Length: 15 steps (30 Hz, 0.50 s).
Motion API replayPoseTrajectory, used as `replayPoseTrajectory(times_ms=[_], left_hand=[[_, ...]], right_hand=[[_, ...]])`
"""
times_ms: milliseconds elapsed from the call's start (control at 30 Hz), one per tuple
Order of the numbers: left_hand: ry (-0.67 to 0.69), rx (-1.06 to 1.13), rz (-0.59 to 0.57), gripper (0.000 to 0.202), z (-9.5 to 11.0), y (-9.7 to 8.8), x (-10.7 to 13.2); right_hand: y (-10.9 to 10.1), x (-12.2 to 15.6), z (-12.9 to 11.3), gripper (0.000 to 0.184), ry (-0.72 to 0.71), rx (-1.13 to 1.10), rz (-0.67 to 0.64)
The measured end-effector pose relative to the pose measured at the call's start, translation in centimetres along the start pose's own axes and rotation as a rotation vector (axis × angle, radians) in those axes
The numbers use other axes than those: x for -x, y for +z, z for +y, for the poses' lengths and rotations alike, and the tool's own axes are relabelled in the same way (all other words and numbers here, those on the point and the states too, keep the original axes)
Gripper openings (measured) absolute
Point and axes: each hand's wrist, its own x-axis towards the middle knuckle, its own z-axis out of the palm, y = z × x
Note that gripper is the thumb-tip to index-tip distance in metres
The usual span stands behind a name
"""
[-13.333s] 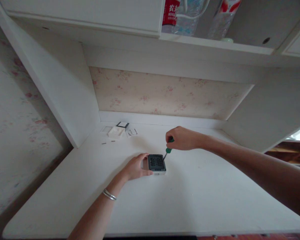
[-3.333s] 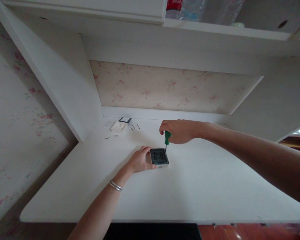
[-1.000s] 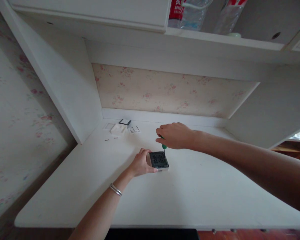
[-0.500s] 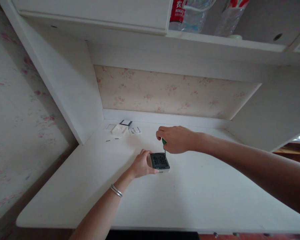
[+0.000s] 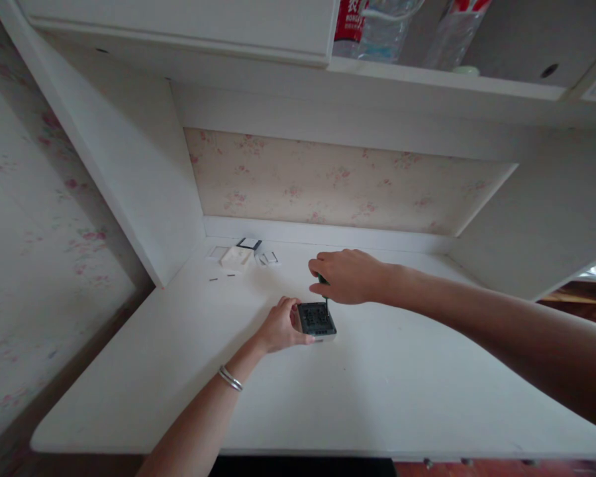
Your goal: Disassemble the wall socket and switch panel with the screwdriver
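Note:
A small square module with a dark grey top and a white base lies on the white desk. My left hand grips its left side, thumb along the near edge, a metal bangle on the wrist. Just behind it, my right hand is closed round a green-handled screwdriver. Only a sliver of the handle shows under the fingers. The thin shaft points straight down onto the module's far right corner.
Several small white and dark parts and two tiny screws lie in the back left corner of the desk. A white side panel rises at the left. Plastic bottles stand on the shelf overhead.
Over the last second my right hand has kept turning on the screwdriver, the green handle now almost hidden under the fingers. My left hand and the module stay put.

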Motion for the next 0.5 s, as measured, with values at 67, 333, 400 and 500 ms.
replayPoseTrajectory(times_ms=[67, 333, 400, 500], left_hand=[[0.033, -0.020, 0.023, 0.078, -0.10, 0.08, -0.01], [0.059, -0.015, 0.036, 0.079, 0.16, -0.14, 0.09], [0.071, -0.002, 0.026, 0.077, 0.25, -0.22, 0.12], [0.060, 0.016, 0.017, 0.076, 0.17, -0.19, 0.12]], right_hand=[[0.08, -0.09, -0.04, 0.025, -0.008, 0.004, -0.009], [-0.26, 0.20, 0.13, 0.024, 0.032, -0.055, 0.045], [-0.51, 0.23, 0.15, 0.023, 0.053, -0.077, 0.071], [-0.71, 0.12, 0.18, 0.021, 0.043, -0.125, 0.085]])
